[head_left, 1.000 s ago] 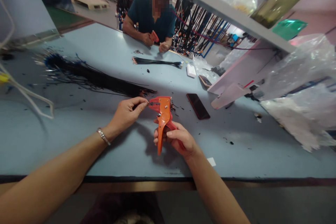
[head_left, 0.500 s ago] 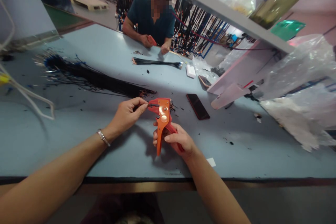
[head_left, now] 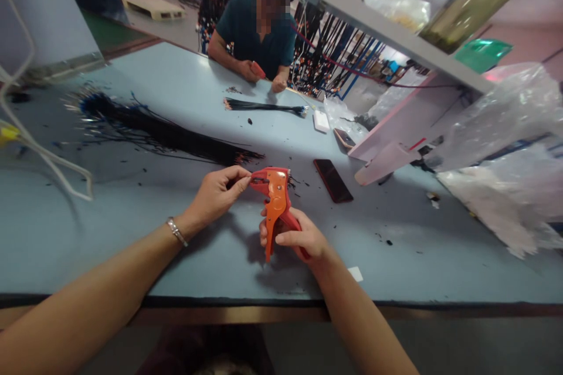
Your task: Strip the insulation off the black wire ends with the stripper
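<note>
My right hand (head_left: 299,237) is wrapped round the handles of a red and orange wire stripper (head_left: 277,193), its jaws facing left. At those jaws, my left hand (head_left: 222,190) is pinched with thumb and forefinger together; what it holds is too small to make out. A long bundle of black wires (head_left: 176,137) lies on the table behind my left hand, its cut ends near the tool. Small dark scraps (head_left: 292,180) lie just behind the tool's head.
Across the table (head_left: 185,269) a person (head_left: 253,29) holds a red tool behind a smaller wire bundle (head_left: 264,106). A phone (head_left: 333,180) and a white box (head_left: 321,120) lie right of centre. Plastic bags (head_left: 505,170) fill the right side; a white cable (head_left: 65,179) lies left.
The view has shifted slightly. The wire stripper's handles look a little closer together in my right hand. My left hand stays pinched at the jaws.
</note>
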Demonstrator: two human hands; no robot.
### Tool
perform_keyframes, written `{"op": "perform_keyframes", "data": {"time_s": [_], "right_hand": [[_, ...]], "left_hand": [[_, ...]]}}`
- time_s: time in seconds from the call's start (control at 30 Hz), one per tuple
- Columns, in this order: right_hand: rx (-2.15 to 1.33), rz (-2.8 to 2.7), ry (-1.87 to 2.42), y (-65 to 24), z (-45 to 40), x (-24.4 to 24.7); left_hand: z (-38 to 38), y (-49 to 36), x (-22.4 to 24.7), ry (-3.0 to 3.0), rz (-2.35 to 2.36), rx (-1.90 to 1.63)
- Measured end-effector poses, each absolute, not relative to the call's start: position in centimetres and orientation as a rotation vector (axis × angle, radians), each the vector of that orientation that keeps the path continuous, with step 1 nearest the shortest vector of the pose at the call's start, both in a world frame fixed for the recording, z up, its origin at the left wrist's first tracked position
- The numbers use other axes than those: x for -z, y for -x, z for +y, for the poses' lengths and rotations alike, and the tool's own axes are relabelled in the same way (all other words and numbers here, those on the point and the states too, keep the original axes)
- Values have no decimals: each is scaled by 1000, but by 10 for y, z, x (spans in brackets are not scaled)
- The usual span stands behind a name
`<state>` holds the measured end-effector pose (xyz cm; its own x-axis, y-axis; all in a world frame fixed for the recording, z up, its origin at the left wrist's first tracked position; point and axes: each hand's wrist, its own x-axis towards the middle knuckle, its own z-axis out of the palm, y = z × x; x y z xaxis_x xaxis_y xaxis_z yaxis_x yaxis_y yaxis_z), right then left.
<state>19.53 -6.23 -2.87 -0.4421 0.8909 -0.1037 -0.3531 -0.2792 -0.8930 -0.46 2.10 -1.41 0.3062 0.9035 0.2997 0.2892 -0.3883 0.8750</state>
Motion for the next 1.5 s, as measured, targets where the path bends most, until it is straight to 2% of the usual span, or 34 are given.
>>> {"op": "perform_keyframes", "data": {"time_s": [0.83,1.5], "right_hand": [[-1680,-1193,781,-195,-62,29],[-1633,-1250,885,-195,-63,32]], "left_hand": [[17,3,11,-1867,1026,-1219],[17,3,11,-1868,1012,-1190]]}}
